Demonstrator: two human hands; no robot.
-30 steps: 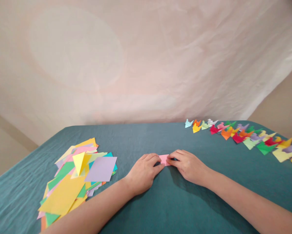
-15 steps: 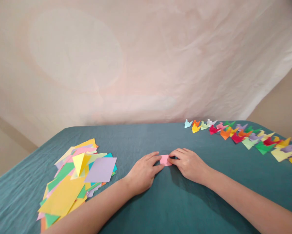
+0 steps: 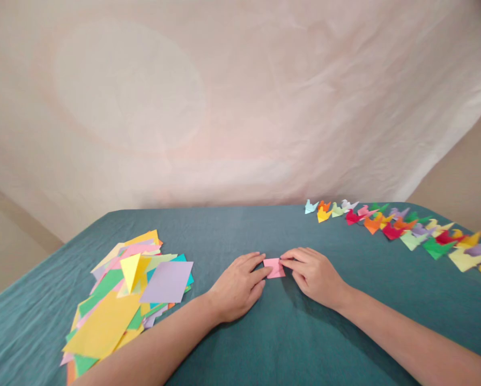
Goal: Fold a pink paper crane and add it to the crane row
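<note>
A small folded pink paper (image 3: pixel 274 267) lies flat on the teal tablecloth (image 3: pixel 288 332) near the middle of the table. My left hand (image 3: pixel 238 285) rests palm down beside it, its fingertips pressing on the paper's left edge. My right hand (image 3: pixel 313 274) comes in from the right, its fingers close together and its fingertips pressing the paper's right edge.
A loose pile of coloured paper squares (image 3: pixel 123 292) lies at the left, with a half-folded yellow sheet (image 3: pixel 131 269) on top. A row of several folded paper cranes (image 3: pixel 401 228) runs along the back right. A pale cloth backdrop (image 3: pixel 232 102) hangs behind the table.
Both hands stayed on the pink paper with only small finger shifts. The paper turned slightly and lies a little nearer to me.
</note>
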